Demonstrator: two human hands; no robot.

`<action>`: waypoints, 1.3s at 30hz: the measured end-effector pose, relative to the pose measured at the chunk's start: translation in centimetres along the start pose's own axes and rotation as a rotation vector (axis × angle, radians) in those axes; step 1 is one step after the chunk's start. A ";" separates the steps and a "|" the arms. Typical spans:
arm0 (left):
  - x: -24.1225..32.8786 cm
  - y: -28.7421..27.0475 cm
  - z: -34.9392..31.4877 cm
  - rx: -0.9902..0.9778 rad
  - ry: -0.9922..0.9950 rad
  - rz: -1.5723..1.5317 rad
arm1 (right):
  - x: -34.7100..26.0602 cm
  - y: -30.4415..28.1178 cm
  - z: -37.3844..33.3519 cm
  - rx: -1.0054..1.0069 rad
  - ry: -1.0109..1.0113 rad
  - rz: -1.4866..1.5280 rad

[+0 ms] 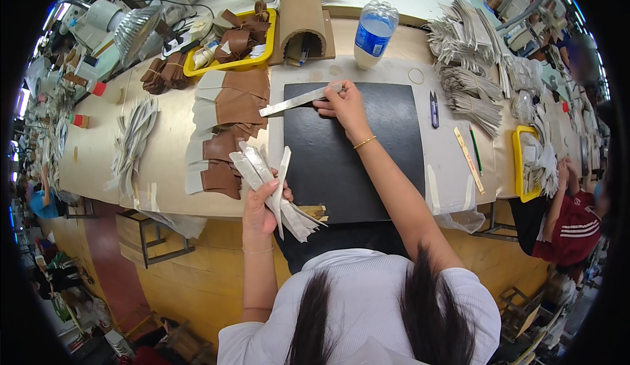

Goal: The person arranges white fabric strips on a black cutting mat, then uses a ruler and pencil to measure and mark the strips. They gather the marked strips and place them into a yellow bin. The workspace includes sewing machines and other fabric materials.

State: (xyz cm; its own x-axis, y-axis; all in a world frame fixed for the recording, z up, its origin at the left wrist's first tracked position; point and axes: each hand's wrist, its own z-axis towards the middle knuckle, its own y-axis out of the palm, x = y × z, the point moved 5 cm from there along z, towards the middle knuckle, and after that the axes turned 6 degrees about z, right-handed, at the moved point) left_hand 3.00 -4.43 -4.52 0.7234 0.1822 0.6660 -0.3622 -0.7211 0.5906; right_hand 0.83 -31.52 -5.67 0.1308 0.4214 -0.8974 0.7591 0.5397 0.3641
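My left hand [264, 207] is closed round a bundle of whitish strips [298, 223] in front of the black mat's near left corner. Between the fingers and thumb of my right hand [344, 107] is one end of a single whitish strip [295, 100]. That strip reaches left over the edge of the black mat [354, 155], and its far end comes up to the brown leather pieces [241, 109]. Those pieces lie overlapping in rows, with pale ends at their left. More brown pieces [222, 176] lie nearer me, beside the bundle.
A yellow tray [226, 65] of brown pieces, a cardboard tube [302, 20] and a plastic bottle [375, 35] stand along the back. Right of the mat are thread snips [434, 110], a ruler [468, 159] and stacked strips [469, 89]. Another person [574, 224] works at the far right.
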 end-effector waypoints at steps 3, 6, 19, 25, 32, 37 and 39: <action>0.0 -0.1 0.1 0.006 -0.005 0.037 | -2.5 -0.3 -0.5 -0.012 -0.044 -0.511; -0.2 0.0 0.7 -0.007 -0.029 0.042 | -2.7 -1.9 0.1 0.027 -0.080 -0.608; -0.7 0.7 1.1 -0.028 -0.037 0.066 | -3.2 -1.5 0.9 0.041 -0.150 -0.830; -0.9 1.5 1.1 -0.058 -0.070 0.054 | -3.0 -1.7 1.5 0.072 -0.470 -1.103; -2.0 1.8 1.2 -0.159 -0.177 -0.138 | -4.3 1.1 -6.5 -0.875 0.046 -0.406; -2.6 2.7 1.6 -0.238 -0.264 -0.172 | -1.9 2.0 -9.8 -0.932 0.205 -0.105; -2.6 2.8 1.6 -0.218 -0.257 -0.088 | -2.0 1.1 -9.7 -0.834 0.141 -0.018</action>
State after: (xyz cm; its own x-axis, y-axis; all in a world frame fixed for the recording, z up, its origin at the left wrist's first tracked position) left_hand 1.07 -7.98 -5.33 0.8717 0.0425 0.4882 -0.3893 -0.5451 0.7425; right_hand -4.81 -24.65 -1.09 0.0000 0.4647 -0.8854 0.0340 0.8849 0.4645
